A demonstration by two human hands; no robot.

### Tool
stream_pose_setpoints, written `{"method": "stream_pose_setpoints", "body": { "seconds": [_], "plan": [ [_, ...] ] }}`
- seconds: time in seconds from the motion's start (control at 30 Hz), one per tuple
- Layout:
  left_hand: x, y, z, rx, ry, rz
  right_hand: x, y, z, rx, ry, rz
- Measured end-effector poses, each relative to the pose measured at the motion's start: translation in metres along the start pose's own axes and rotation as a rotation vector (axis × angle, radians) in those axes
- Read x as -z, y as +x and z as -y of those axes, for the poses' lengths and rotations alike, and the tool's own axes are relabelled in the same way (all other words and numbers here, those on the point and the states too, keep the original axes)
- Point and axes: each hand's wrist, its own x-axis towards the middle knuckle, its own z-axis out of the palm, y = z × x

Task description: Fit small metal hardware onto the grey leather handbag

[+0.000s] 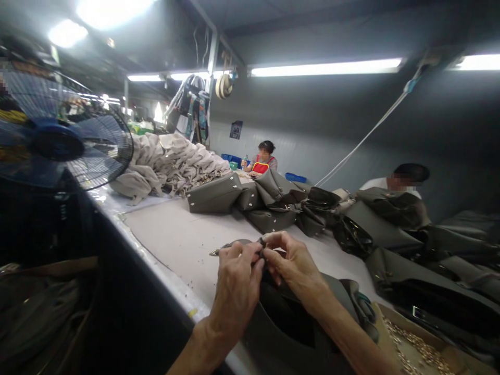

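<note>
Grey walls (351, 120); fluorescent tube lights (326, 67) overhead; long worktable (175, 239); standing fan (58, 140) at left.

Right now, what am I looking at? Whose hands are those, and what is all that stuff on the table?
The camera sits on a person's head and looks down at their own two hands. The left hand and the right hand meet at the fingertips, pinching a small part on the edge of a dark grey bag. What the part is cannot be made out. On the long table lie more grey bags and a heap of beige cloth. A box of small metal bits sits at the right, and a blue fan stands at the left. Two other people sit farther back.
</note>
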Motion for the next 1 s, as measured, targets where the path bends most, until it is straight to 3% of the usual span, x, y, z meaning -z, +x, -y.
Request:
{"method": "stream_pose_setpoints", "body": {
  "seconds": [0.1,0.2,0.33,0.47,0.63,1.0],
  "plan": [
    [-0.002,-0.002,0.003,-0.080,0.032,-0.026,-0.006,-0.004,-0.001,-0.008,-0.079,0.005],
    [0.004,-0.007,0.002,-0.133,-0.010,-0.058,-0.010,-0.012,-0.005,0.005,-0.018,-0.055],
    [0.016,-0.015,0.001,-0.054,0.080,-0.075,-0.009,-0.023,-0.015,-0.037,0.049,0.002],
    [0.016,-0.020,0.005,0.017,0.065,-0.006,-0.010,-0.026,-0.028,-0.056,0.076,0.089],
    [0.009,-0.020,0.008,0.136,0.002,0.120,-0.016,-0.023,-0.039,-0.027,0.332,-0.037],
    [-0.003,-0.018,0.010,0.279,-0.056,0.074,-0.020,-0.027,-0.038,0.058,0.582,-0.219]
  ]
}}
